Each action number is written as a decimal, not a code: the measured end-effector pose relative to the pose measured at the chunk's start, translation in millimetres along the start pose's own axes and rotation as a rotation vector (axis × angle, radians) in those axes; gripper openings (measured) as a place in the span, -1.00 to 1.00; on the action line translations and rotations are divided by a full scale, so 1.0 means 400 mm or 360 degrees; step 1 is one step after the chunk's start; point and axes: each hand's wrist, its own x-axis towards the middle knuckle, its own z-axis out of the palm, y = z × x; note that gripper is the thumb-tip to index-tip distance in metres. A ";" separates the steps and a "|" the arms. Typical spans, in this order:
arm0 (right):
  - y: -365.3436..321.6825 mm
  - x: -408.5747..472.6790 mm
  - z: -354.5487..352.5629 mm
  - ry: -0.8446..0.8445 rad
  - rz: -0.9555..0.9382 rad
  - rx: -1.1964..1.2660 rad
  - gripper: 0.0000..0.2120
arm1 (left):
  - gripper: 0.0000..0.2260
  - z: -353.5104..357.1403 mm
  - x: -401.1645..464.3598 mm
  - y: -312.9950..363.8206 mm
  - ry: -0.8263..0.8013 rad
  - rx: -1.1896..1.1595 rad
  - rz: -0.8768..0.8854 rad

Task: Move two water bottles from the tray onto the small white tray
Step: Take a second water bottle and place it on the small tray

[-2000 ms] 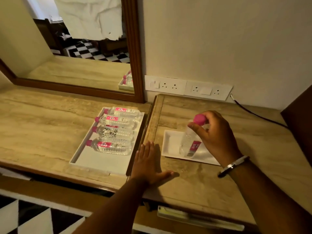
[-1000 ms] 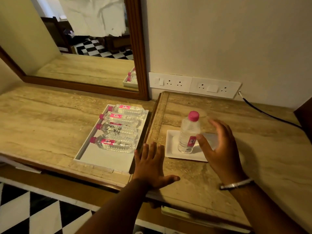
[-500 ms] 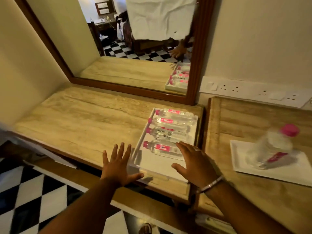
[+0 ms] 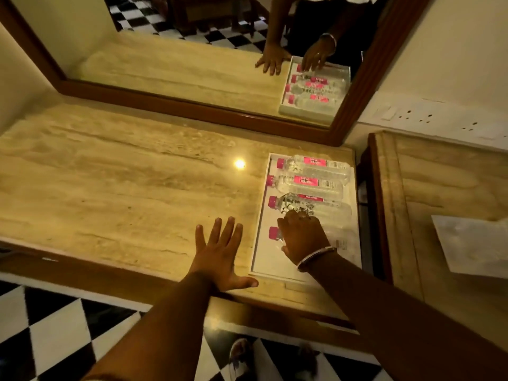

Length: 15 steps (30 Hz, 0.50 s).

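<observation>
Right hand [image 4: 302, 237] curled over the nearest bottle [image 4: 277, 232] lying in the tray [image 4: 270, 266], closing to lift it. Left hand [image 4: 220, 254] spread flat on the worktop [image 4: 123, 182], likely bracing. Small white tray [image 4: 472, 248] waiting far right.

Dim, warm light. A small glare spot sits on the table [image 4: 239, 163] at centre. Right edge is soft, perhaps motion blur; straight lines bow toward the corners.
</observation>
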 end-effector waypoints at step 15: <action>0.058 -0.060 -0.085 0.0577 0.0397 0.0718 -0.52 | 0.25 0.028 0.021 -0.017 0.0074 -0.0006 0.0032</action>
